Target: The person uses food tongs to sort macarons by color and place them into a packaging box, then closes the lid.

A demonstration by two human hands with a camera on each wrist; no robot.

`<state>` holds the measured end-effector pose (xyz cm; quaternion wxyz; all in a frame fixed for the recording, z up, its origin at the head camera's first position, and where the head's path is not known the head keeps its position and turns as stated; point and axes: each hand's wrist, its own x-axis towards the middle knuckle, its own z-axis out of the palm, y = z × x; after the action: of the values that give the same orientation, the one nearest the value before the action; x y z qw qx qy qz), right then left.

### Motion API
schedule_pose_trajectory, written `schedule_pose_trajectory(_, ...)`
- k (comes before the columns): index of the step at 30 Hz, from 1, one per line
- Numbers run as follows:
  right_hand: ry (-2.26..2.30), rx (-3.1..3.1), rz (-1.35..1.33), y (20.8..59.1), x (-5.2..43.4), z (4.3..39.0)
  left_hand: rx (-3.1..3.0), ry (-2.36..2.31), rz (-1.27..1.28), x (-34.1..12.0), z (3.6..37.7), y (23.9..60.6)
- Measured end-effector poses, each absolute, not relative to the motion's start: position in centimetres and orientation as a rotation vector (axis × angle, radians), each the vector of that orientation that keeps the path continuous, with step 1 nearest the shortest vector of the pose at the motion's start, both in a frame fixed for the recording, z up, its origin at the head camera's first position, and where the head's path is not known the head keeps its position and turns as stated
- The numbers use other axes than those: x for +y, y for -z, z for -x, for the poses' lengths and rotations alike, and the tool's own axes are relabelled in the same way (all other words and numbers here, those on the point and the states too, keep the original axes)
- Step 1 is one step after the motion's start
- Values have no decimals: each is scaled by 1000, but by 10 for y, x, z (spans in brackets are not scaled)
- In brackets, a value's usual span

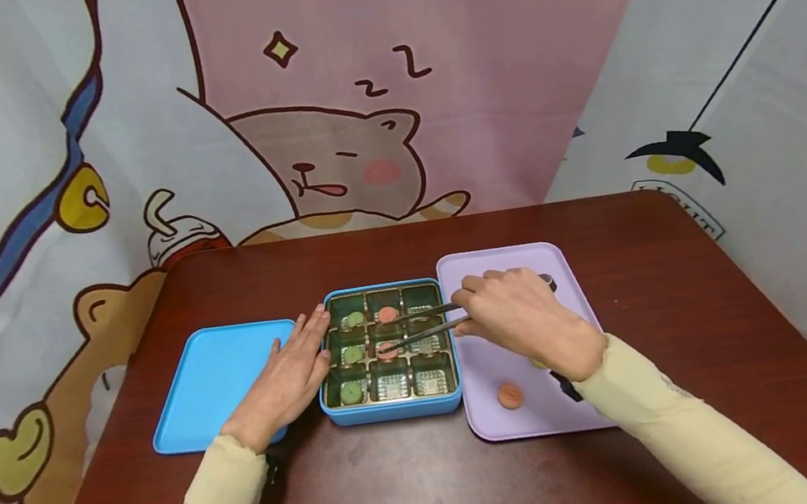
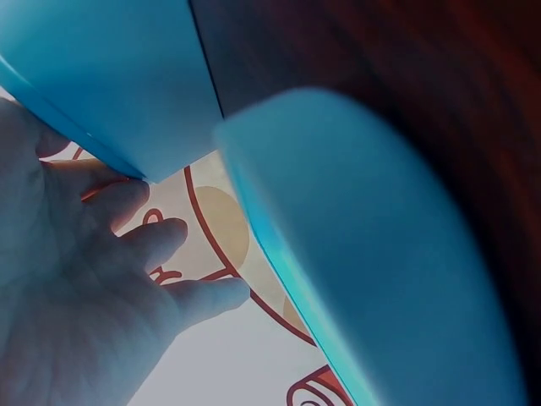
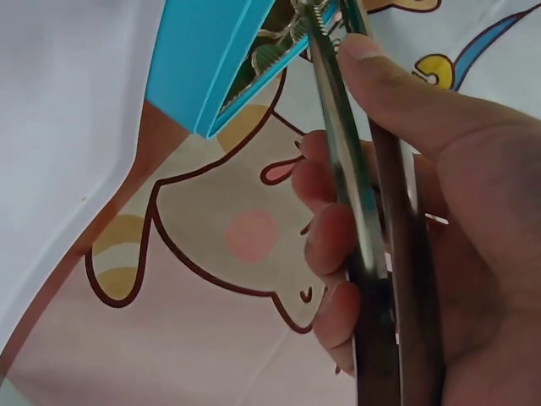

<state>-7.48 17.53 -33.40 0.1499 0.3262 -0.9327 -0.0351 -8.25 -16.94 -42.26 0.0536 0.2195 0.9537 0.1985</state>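
1. Nearest to me in the head view are two cream sleeves, coming in from the bottom edge towards the blue square nine-compartment box (image 1: 392,409), which I take as my landmark on the dark red-brown wooden table (image 1: 417,486).
2. Just right of the box lies a flat lilac rectangular plastic tray (image 1: 510,260); on its near part sits one small round orange-pink sweet (image 1: 509,394), well apart from the box.
3. My left hand (image 1: 290,375) lies flat with straight fingers against the box's left wall, its palm resting on the light blue rectangular lid (image 1: 215,376) that lies just left of the box. It grips nothing.
4. My right hand (image 1: 517,314) hovers over the lilac tray, just right of the box, fingers and thumb curled round a pair of long metal tongs (image 1: 423,323). The right wrist view shows the thumb pressing along the tong arms.
5. The tong tips reach over the box's middle compartment, at a round orange-pink sweet (image 1: 387,351) there; I cannot tell whether the tips actually clamp it.
6. In the box's left column I see three round green sweets (image 1: 350,392), one per compartment; another orange-pink sweet (image 1: 387,314) sits in the far middle compartment.
7. Beyond the table hangs a pink and white cartoon-printed cloth backdrop (image 1: 382,78).
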Motion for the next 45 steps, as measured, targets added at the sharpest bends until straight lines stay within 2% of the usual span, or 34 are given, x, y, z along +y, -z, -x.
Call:
schedule_pose_trajectory(18,-162,-2579,-796,349,215,48,2896,-587,-647,-170,82,423)
schedule_pose_trajectory(33,-463,-2741,-689,362,254,21,2905,-573,-646,-172,82,422)
schedule_pose_trajectory(45,-480,-2816,-600,360,284,-1,2906,-591,-657,-169,82,422)
